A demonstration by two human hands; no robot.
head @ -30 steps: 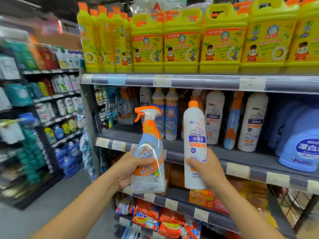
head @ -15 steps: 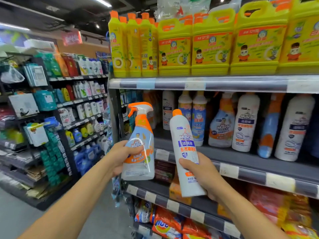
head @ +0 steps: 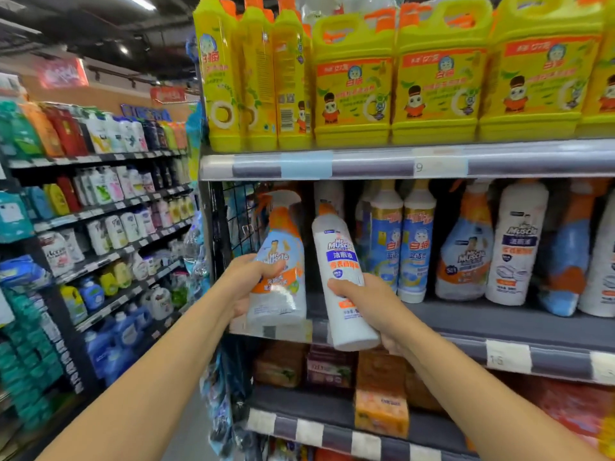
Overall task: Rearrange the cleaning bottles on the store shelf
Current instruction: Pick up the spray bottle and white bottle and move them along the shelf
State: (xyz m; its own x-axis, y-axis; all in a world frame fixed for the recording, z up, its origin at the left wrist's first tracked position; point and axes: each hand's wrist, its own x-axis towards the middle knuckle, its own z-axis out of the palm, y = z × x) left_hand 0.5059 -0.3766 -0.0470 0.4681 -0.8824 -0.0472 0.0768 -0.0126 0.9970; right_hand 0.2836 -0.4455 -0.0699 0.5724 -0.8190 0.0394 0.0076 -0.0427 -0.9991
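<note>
Far left, across the aisle, there's another rack [head: 100, 207] packed with shampoo-type bottles and blue jugs, too blurry to read.

On to your side. Your left hand [head: 248, 281] is wrapped around the middle of a Mr Muscle trigger spray bottle [head: 279, 261], fingers curled over the label, so it's clamped on it. The bottle is tipped a bit to the right, and its orange-and-white trigger head sits up by the wire mesh panel [head: 233, 221] at the left end of the middle shelf [head: 499, 327]. Its base hangs right around the shelf's front edge; can't tell whether it's touching.

Just beside it, your right hand [head: 369, 304] grips the lower half of a white Mr Muscle toilet cleaner bottle [head: 342, 271] with an orange cap. This one leans left, its neck nearly meeting the spray bottle, and its bottom hangs in front of and below the shelf's front edge, so it's clearly off the shelf.

Further right, standing on the shelf: two blue-and-white bottles [head: 401, 247] with gold bands, then another Mr Muscle spray bottle [head: 466, 254], a white toilet cleaner [head: 515, 244], and a blue-and-orange bottle [head: 565, 261] toward the right edge.

The top shelf above is lined with yellow dish soap jugs [head: 432, 81] with orange caps. Below the middle shelf, there are boxed and bagged goods [head: 379, 394].
</note>
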